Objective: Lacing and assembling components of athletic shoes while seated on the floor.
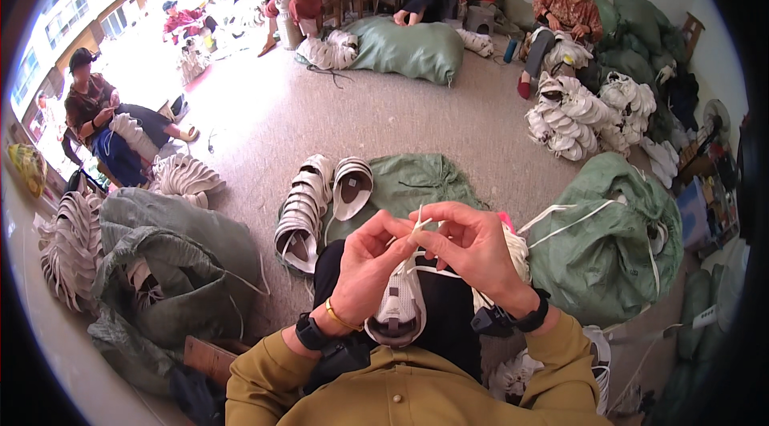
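Note:
A white shoe upper [398,307] with grey-brown patches lies on my lap, its heel end toward me. Above it, my left hand [370,256] pinches a white shoelace [421,224] between thumb and fingertips. My right hand [471,248] is closed on the same lace from the other side, the two hands' fingertips nearly touching. Loops of lace hang between the hands and the upper; which end each hand has is hard to make out. Beside my right wrist hangs a bundle of pale laces [517,254], partly covered by that hand.
Ahead, nested shoe uppers [304,209] and a single upper [351,188] lie on a green sack [416,177]. Stuffed sacks stand left [180,242] and right [589,258]. More uppers are heaped at far right [577,117]. Several people sit working around the room.

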Motion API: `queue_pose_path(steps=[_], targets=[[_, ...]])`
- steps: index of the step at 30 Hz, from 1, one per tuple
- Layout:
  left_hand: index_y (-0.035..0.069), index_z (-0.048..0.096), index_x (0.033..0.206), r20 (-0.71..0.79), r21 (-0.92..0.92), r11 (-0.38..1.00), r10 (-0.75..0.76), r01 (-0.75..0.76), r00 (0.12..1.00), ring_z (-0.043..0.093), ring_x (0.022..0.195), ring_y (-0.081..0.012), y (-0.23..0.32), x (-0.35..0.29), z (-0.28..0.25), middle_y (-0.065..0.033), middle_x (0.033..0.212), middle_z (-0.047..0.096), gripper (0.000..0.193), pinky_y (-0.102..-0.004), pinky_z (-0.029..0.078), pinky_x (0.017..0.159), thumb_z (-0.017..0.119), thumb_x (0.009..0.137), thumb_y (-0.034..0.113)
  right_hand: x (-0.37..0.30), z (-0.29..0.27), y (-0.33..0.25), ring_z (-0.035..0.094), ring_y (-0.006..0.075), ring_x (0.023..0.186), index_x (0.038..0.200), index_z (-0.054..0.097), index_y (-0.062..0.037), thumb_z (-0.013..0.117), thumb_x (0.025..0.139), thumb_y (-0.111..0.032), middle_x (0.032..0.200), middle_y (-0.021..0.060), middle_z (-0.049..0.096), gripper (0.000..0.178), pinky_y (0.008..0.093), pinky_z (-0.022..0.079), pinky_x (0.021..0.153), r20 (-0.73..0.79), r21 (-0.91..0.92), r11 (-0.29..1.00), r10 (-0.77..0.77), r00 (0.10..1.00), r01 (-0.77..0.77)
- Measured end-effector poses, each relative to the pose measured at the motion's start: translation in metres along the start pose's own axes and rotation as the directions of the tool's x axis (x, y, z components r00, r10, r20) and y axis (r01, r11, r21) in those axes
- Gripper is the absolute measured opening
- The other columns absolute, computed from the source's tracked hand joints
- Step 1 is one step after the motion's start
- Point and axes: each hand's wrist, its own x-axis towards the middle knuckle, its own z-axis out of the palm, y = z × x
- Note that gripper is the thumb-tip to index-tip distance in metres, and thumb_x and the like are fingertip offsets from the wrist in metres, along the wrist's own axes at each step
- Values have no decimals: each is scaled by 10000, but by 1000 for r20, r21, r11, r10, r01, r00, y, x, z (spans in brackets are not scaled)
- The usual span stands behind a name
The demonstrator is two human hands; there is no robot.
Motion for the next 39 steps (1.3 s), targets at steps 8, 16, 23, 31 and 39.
queue_pose_path(steps=[8, 16, 23, 31, 39], targets=[[30, 658, 1049, 4, 376, 926, 28, -27, 1000, 630, 898, -90, -9, 2, -18, -32, 1026, 736, 174, -255, 521, 787, 785, 947, 88, 8, -1, 4, 583, 10, 645, 1026, 686, -22, 686, 1041, -119, 834, -12, 700, 99, 194, 448, 531, -4, -7, 1000, 21, 1000, -21], [48, 633, 1042, 135, 907, 392, 68, -150, 989, 606, 1042, -290, -56, -23, -77, -68, 1089, 711, 398, -402, 529, 892, 885, 745, 130, 17, -9, -9, 668, 83, 679, 1041, 590, -15, 600, 1093, -133, 924, 97, 734, 130, 239, 577, 609, 122, -49, 999, -4, 993, 10], [76, 596, 1046, 217, 926, 279, 163, -256, 963, 552, 1084, -354, -81, -22, -76, -109, 1066, 626, 425, -463, 432, 947, 868, 740, 187, 21, 16, -33, 661, 61, 675, 1005, 608, -10, 618, 1073, -91, 820, 35, 702, 107, 232, 546, 597, 212, -262, 958, -57, 976, 113], [58, 599, 1034, 200, 948, 208, 199, -241, 959, 552, 1062, -350, -81, -21, -70, -116, 1052, 609, 414, -461, 424, 919, 846, 750, 231, 58, 20, -112, 595, 59, 615, 1024, 621, -11, 598, 1091, -133, 796, 27, 654, 141, 207, 495, 547, 162, -297, 833, -439, 884, 468], [49, 638, 1002, 162, 927, 319, 134, -197, 978, 554, 1042, -360, -77, -14, -76, -128, 1041, 596, 345, -461, 432, 925, 785, 778, 266, 85, 16, -142, 668, 100, 677, 970, 601, 27, 572, 1079, -59, 828, 82, 683, 142, 249, 572, 603, 323, -217, 862, -379, 867, 458]])
